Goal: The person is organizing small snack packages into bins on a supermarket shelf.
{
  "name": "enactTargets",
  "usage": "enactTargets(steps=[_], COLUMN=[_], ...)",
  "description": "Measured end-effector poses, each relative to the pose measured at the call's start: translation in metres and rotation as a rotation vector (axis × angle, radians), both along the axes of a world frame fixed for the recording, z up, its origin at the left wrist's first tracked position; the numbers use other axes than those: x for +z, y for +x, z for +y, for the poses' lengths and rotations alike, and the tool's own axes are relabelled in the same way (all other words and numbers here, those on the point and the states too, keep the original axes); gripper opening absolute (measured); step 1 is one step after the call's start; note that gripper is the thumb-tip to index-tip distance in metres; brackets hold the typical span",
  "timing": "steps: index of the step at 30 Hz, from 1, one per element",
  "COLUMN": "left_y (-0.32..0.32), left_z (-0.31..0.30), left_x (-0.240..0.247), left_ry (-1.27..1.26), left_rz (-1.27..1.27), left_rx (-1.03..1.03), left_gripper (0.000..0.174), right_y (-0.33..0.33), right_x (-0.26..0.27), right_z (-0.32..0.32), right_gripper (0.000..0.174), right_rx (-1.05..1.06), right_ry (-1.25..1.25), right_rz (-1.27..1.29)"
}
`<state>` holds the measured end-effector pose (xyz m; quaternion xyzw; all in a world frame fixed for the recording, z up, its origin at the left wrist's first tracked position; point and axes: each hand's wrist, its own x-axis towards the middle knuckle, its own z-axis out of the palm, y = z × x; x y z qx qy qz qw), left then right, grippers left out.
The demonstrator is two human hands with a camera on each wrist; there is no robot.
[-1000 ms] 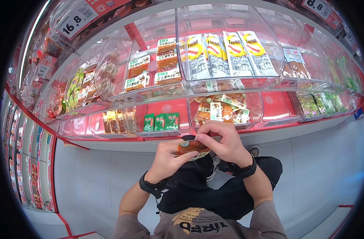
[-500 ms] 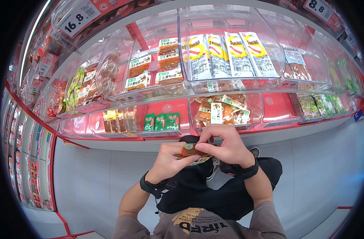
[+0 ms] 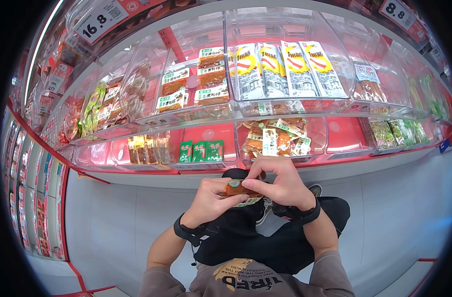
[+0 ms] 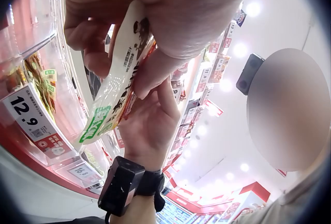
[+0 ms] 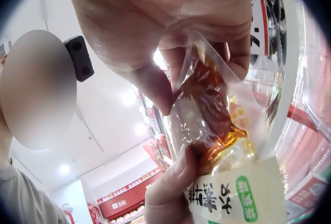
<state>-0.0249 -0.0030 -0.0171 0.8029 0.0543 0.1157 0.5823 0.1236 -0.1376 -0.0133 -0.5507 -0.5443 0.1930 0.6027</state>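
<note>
A clear snack packet (image 3: pixel 236 188) with reddish-brown food inside is held between both hands in front of the lower shelf. My left hand (image 3: pixel 209 198) grips its left end, the thumb lying along the near side. At the other end, my right hand (image 3: pixel 281 184) pinches the packet's edge between thumb and fingers. The right wrist view shows the shiny clear film (image 5: pixel 207 107) and a cream label (image 5: pixel 235 193) with a green mark. From the left wrist, the packet's pale printed side (image 4: pixel 118 74) faces the camera.
Clear shelf bins ahead hold white-and-yellow packets (image 3: pixel 271 69), labelled brown packets (image 3: pixel 211 74) and green boxes (image 3: pixel 199 151). A lower bin, just beyond the right hand, holds a pile of similar brown packets (image 3: pixel 280 136). Price tags (image 4: pixel 30 116) line the shelf fronts. Grey floor (image 3: pixel 117 213) lies below.
The packet has turned slightly in the hands, and the right hand has shifted a little toward the body. Both hands keep their hold on it.
</note>
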Motion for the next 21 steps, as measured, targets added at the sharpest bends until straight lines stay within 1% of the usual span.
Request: enactTargets(steps=[21], left_y=[-0.0008], left_z=[0.001], left_x=[-0.0027], left_ry=[-0.004], left_rz=[-0.009], left_rx=[0.002], left_gripper=[0.013], right_y=[-0.0015], right_x=[-0.0033], right_z=[0.0022], right_gripper=[0.017], right_rx=[-0.019], right_ry=[0.009], right_rz=[-0.027])
